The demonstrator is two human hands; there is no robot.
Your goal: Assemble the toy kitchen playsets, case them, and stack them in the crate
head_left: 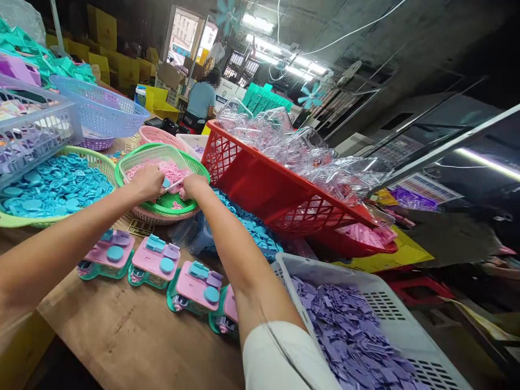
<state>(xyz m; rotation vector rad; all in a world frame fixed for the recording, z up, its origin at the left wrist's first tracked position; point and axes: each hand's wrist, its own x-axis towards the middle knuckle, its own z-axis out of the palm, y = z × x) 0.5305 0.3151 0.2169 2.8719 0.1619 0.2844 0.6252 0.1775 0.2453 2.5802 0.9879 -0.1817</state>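
Observation:
Both my hands reach into a green basket [134, 162] holding small pink plastic pieces [175, 172]. My left hand [147, 181] is closed in a pinch, with a small blue piece showing at its fingertips. My right hand [193, 186] is closed too, fingers curled down among the pink pieces; what it holds is hidden. On the wooden table [122, 336] in front of me stands a row of pink and teal toy units [155, 261] with blue buttons on top.
A basket of blue round parts [57, 187] sits at left, a tilted red crate of clear plastic shells [284, 189] at right, a white bin of purple pieces [349, 330] near my right arm. Lilac baskets [101, 111] stand behind. Another person [202, 100] sits far back.

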